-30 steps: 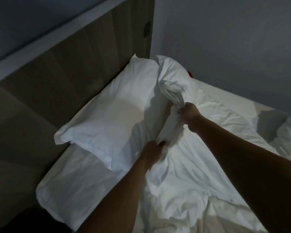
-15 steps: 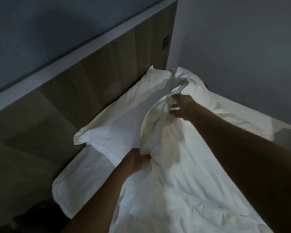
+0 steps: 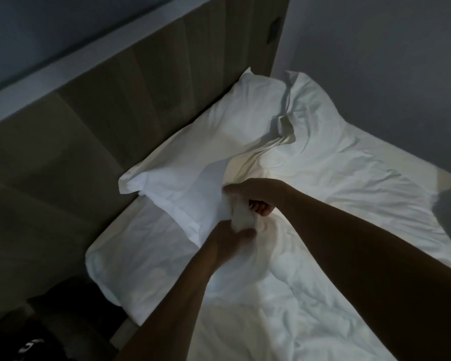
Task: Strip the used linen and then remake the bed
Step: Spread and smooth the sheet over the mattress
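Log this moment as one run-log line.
stage: stripping | left hand: grips sheet | right hand: grips sheet | pillow: at headboard

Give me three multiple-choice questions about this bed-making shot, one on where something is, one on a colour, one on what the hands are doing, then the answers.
1. Where does the pillow lie?
A. Against the wooden headboard
B. On the floor
C. At the foot of the bed

2. What colour is the bed linen?
A. Blue
B. White
C. Striped grey

3. What are the left hand and right hand doing?
A. Both lie flat and open
B. Only the right holds cloth
C. Both grip a bunch of white cloth

Answers:
1. A, the pillow's long edge runs along the headboard.
2. B, the pillow and linen all show white.
3. C, the fingers of both hands curl round the gathered cloth between them.
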A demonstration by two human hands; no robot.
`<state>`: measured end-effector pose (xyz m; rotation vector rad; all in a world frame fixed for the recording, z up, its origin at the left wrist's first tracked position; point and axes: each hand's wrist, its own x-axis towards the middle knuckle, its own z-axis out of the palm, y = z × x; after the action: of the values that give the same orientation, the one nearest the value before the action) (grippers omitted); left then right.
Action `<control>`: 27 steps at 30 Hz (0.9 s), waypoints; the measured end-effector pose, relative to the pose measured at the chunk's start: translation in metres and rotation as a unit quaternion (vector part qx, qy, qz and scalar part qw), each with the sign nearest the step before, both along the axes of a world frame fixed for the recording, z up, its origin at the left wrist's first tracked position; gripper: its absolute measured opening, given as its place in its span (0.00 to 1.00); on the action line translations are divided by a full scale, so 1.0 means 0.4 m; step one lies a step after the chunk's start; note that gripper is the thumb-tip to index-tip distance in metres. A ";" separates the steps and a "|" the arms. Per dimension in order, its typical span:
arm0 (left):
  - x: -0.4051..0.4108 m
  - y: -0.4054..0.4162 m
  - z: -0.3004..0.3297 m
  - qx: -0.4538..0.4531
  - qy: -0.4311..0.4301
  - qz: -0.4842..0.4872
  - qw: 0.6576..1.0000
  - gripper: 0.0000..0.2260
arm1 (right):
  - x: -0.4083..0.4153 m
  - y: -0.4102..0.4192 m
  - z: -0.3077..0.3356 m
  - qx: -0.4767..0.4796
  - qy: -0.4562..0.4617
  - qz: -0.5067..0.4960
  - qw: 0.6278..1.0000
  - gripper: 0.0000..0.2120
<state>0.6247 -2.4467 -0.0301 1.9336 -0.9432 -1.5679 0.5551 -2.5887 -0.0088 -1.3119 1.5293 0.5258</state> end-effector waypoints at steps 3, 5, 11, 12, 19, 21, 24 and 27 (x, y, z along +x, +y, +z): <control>-0.018 -0.015 0.017 -0.018 -0.035 -0.025 0.999 0.24 | 0.006 0.010 0.018 -0.056 0.014 0.091 0.994 0.15; -0.005 0.021 0.009 -0.032 0.016 -0.037 0.999 0.25 | -0.012 0.005 0.027 -0.079 -0.011 0.039 0.996 0.06; 0.064 0.160 -0.092 -0.027 -0.094 -0.038 0.994 0.19 | -0.020 0.053 0.099 -0.147 -0.128 -0.163 0.967 0.07; 0.083 0.153 -0.085 -0.041 -0.113 0.008 0.993 0.18 | -0.005 0.052 0.123 -0.164 -0.151 -0.179 0.958 0.07; 0.359 -0.011 0.295 -0.325 -0.318 0.234 0.859 0.14 | 0.197 -0.064 0.415 -0.214 -0.403 -0.355 0.816 0.10; 0.440 -0.073 0.404 -0.324 -0.325 0.259 0.850 0.15 | 0.243 -0.096 0.464 -0.193 -0.478 -0.356 0.779 0.13; 0.531 -0.158 0.400 -0.281 -0.384 0.244 0.845 0.17 | 0.215 -0.090 0.446 -0.270 -0.426 -0.280 0.817 0.13; 0.523 -0.157 0.256 -0.088 -0.446 0.140 0.880 0.20 | 0.054 -0.007 0.322 -0.370 -0.277 -0.190 0.866 0.14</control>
<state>0.8339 -2.5096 0.0721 2.5273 -1.0083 -0.3514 0.5766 -2.5916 0.1200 -1.4763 1.4639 -0.7214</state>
